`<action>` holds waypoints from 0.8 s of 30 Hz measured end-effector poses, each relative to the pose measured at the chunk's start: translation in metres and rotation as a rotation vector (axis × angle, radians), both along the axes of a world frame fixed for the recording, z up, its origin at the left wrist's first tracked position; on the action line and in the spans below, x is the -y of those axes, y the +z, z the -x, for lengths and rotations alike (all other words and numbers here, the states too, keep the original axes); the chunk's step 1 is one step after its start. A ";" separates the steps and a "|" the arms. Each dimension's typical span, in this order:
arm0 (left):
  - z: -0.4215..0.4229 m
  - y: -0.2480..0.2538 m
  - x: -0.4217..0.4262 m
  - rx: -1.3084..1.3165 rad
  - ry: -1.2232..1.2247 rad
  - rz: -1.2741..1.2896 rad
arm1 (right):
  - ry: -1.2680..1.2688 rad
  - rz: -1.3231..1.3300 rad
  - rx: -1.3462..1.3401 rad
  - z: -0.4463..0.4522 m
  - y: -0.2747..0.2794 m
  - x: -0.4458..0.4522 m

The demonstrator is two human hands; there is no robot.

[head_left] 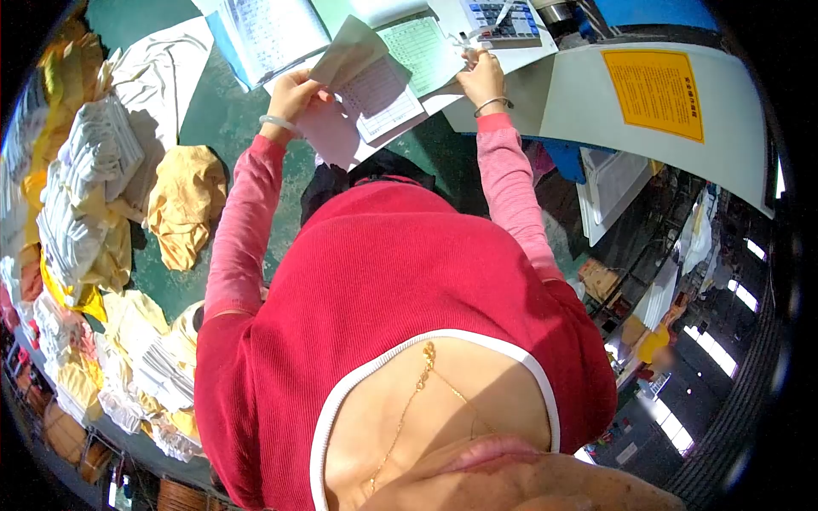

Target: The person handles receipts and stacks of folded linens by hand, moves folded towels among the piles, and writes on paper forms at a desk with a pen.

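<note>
My left hand [294, 98] has its fingers closed on the edge of a lifted paper sheet [351, 53], which curls up and shades the pages below. Beneath it lies a white printed form [382, 98]. A pale green form [419, 53] rests beside it, near my right hand [482, 75]. The fingers of my right hand are pinched together by a small whitish, shiny thing that I cannot make out. Just beyond is a calculator [503, 19] with dark keys. An open binder of written sheets [271, 38] lies beyond my left hand.
Stacks of folded white cloth [89, 162] and a crumpled yellow cloth bundle [186, 204] lie to the left on a green surface [183, 294]. On the right, a pale panel [588, 111] bears a yellow printed notice [654, 94]. Shelving and goods stand farther right.
</note>
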State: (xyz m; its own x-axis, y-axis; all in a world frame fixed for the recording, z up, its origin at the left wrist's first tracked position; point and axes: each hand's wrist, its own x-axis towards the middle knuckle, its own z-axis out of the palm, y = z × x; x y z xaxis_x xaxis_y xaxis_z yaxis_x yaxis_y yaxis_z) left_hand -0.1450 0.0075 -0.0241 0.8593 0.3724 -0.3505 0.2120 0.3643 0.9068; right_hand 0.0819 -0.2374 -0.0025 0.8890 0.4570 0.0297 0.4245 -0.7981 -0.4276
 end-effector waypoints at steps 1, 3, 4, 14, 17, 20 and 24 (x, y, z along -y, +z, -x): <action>0.000 0.001 -0.001 0.009 -0.019 -0.014 | -0.009 0.026 0.002 0.002 0.001 -0.001; 0.002 0.004 -0.004 0.024 -0.058 -0.041 | -0.027 0.079 0.005 0.006 0.003 -0.002; 0.002 0.005 -0.004 0.023 -0.052 -0.049 | -0.013 0.072 0.022 -0.001 -0.007 0.001; 0.000 0.003 -0.005 0.044 -0.030 -0.029 | -0.092 -0.044 0.075 -0.022 0.009 0.040; 0.001 0.004 -0.003 0.009 -0.013 -0.065 | -0.098 -0.318 0.139 -0.019 0.039 0.079; 0.001 0.014 -0.001 0.034 0.002 -0.047 | -0.086 -0.841 -0.256 0.005 0.066 0.100; 0.000 0.016 -0.001 0.059 0.003 -0.064 | -0.080 -0.669 -0.720 0.069 0.065 0.061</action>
